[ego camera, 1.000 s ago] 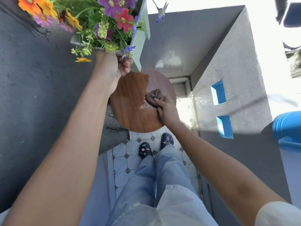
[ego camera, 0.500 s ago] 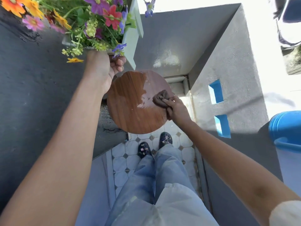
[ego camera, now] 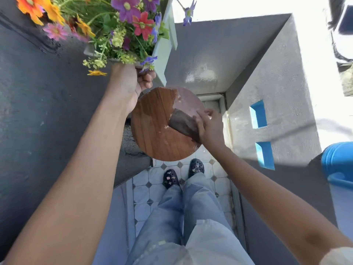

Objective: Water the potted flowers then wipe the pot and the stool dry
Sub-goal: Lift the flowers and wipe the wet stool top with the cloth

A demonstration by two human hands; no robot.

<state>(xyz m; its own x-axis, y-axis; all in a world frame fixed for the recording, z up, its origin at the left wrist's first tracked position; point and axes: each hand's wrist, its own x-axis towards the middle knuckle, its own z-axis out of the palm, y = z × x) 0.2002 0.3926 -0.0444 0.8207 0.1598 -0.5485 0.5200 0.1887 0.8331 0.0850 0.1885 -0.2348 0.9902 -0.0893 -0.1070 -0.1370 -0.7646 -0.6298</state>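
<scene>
My left hand (ego camera: 129,83) grips the underside of a pale green pot (ego camera: 164,48) full of colourful flowers (ego camera: 122,25) and holds it up above the stool. Below it stands a round brown wooden stool (ego camera: 152,131), its top wet and glossy towards the far right. My right hand (ego camera: 210,127) holds a dark brown cloth (ego camera: 183,124) against the right side of the stool top. The cloth lies spread out flat under my fingers.
A dark grey wall (ego camera: 38,111) runs along the left and a grey ledge (ego camera: 257,73) with blue cut-outs along the right. A blue barrel (ego camera: 340,161) stands at the far right. My feet in dark clogs (ego camera: 183,175) stand on white tiles just behind the stool.
My right hand slid the cloth from the stool's middle towards its right edge, and the cloth went from bunched to spread flat. The lifted pot stayed about where it was.
</scene>
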